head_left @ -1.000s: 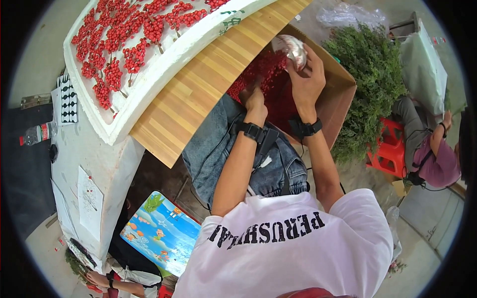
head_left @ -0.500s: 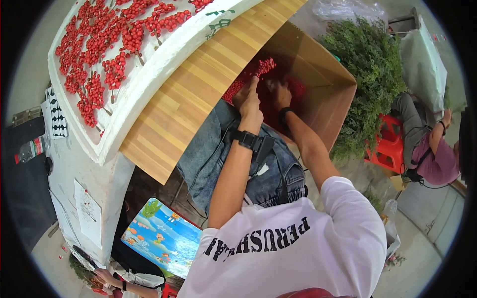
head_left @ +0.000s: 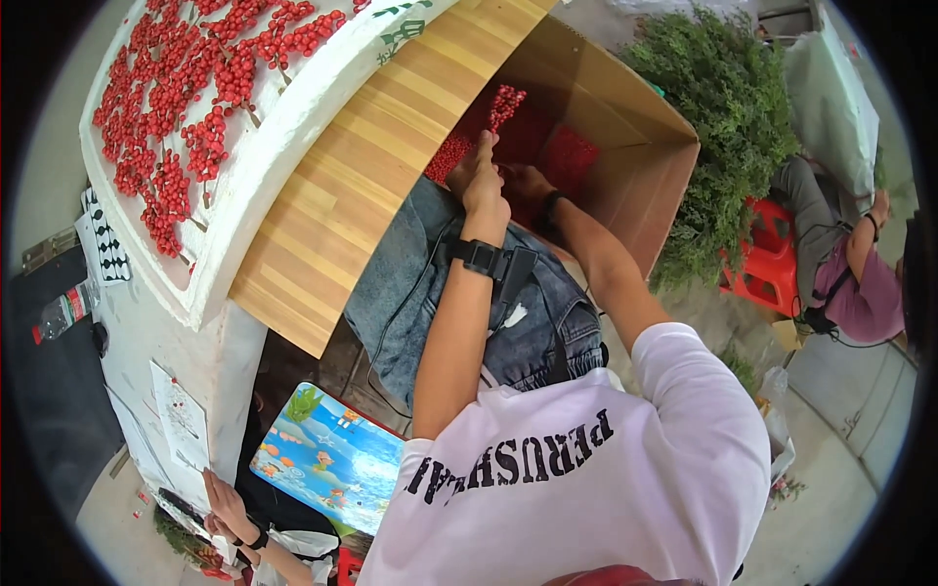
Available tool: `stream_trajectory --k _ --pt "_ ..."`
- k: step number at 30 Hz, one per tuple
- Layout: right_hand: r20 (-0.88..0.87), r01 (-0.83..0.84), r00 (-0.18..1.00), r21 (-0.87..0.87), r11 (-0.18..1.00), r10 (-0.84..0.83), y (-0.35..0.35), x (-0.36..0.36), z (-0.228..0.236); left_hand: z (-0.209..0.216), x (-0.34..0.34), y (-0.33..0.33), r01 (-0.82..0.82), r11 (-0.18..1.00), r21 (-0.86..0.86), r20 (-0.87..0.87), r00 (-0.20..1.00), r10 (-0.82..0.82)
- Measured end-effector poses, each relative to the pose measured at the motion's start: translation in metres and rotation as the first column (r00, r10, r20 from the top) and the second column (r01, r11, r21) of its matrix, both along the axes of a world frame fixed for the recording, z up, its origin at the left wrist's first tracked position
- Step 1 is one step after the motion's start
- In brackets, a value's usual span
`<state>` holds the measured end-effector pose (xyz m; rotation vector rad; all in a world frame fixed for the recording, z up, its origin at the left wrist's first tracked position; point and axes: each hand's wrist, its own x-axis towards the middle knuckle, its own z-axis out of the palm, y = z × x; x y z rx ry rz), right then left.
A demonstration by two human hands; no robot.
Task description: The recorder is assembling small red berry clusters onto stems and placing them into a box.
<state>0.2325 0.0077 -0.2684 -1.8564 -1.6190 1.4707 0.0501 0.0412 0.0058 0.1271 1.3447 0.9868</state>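
My left hand (head_left: 481, 186) is closed around the stem of a sprig of red berries (head_left: 505, 105), whose cluster sticks up above the fingers. Close beside it, over the near edge of an open cardboard box (head_left: 640, 161), my right hand (head_left: 529, 184) has its fingers drawn together near the stem's lower end. What those fingers pinch is too dark and small to make out. Inside the box lie more red berries (head_left: 449, 156) by my left hand, and a red patch (head_left: 570, 154) deeper in.
A white foam tray (head_left: 264, 181) of berry sprigs rests by a wood-striped board (head_left: 322, 264) on my left. Green foliage (head_left: 713, 107) stands right of the box. A person (head_left: 860, 273) sits by a red stool (head_left: 767, 259); another person's hand (head_left: 230, 508) is at lower left.
My right hand has drawn back from deeper in the box toward my left hand. The berry sprig now stands more upright. At lower left, the other person's hand has risen.
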Motion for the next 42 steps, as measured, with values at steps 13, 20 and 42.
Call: stream_trajectory --k 13,20,42 --pt "-0.599 0.707 0.59 0.059 0.705 -0.541 0.003 -0.051 0.257 0.004 -0.042 -0.024 -0.023 0.999 -0.047 0.024 0.999 0.025" --pt "-0.172 0.446 0.85 0.737 0.508 -0.497 -0.002 -0.105 0.351 0.007 -0.047 -0.033 -0.039 0.999 -0.014 -0.001 0.999 0.039" --pt "0.174 0.656 0.684 0.279 0.701 -0.709 0.012 -0.091 0.13 0.002 -0.071 -0.032 -0.052 0.997 -0.049 -0.085 0.995 0.048"
